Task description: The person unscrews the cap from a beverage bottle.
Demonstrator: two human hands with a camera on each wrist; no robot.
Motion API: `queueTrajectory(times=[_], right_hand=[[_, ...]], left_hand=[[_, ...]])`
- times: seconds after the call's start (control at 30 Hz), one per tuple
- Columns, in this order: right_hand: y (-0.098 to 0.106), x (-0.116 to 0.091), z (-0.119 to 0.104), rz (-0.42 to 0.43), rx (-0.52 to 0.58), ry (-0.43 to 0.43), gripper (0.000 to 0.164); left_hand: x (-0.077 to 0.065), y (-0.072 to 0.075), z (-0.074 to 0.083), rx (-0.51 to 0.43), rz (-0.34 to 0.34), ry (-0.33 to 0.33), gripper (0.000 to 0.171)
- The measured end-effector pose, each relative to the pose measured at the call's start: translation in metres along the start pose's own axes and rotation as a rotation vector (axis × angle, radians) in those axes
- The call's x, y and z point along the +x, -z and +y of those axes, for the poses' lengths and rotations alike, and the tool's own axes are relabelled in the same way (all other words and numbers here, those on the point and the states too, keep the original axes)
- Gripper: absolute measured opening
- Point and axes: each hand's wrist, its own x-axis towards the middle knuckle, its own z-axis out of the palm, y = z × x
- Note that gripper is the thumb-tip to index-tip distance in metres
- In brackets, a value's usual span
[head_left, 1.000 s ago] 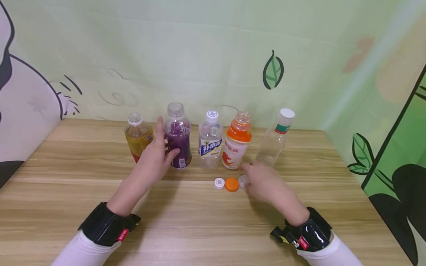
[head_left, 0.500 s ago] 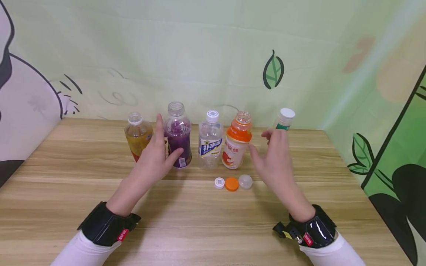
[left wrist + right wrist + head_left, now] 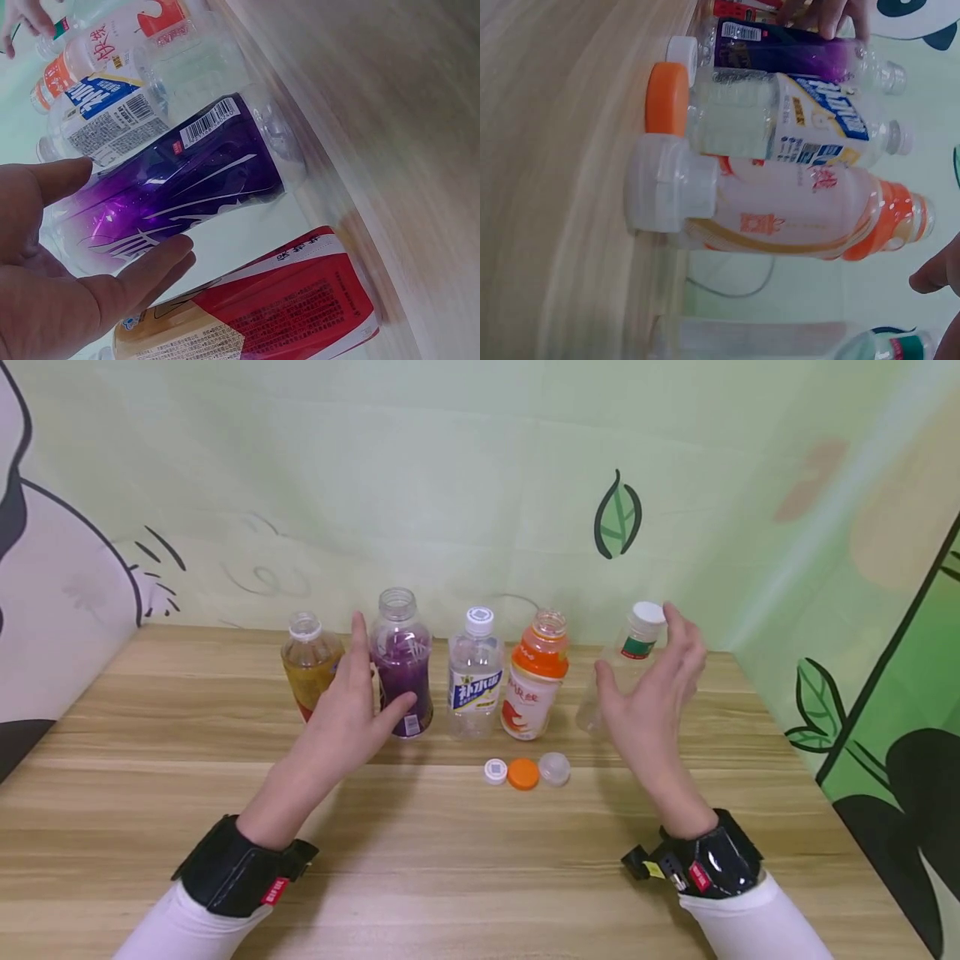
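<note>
My left hand is beside the purple-labelled bottle, fingers straight and thumb spread. In the left wrist view its thumb and fingers lie along two sides of that bottle. A capless bottle of amber drink stands partly hidden behind this hand. At the right, my right hand is spread around a slim clear bottle with a white cap, thumb to the left and fingers to the right. In the right wrist view, its thumb is apart from the bottle, whose green label band shows below.
Between the hands stand a clear bottle with a white cap and an orange-and-white bottle without one. In front of them lie a small white cap, an orange cap and a translucent cap on the wooden table.
My right hand has left the translucent cap and moved up and right to the slim clear bottle, its fingers spreading around it. The left hand stays almost still.
</note>
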Motion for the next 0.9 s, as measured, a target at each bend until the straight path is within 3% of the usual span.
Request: queueTrajectory(times=[0.3, 0.57, 0.9], right_hand=[[-0.008, 0.002, 0.03, -0.09, 0.09, -0.101, 0.088], [-0.006, 0.007, 0.033, -0.09, 0.155, -0.057, 0.081], [-0.004, 0.01, 0.029, -0.095, 0.141, -0.046, 0.073]], left_hand=[[0.0, 0.0, 0.002, 0.015, -0.008, 0.017, 0.11], [-0.001, -0.001, 0.003, 0.019, 0.002, 0.004, 0.11], [-0.001, 0.0, 0.003, 0.039, 0.033, -0.025, 0.11]])
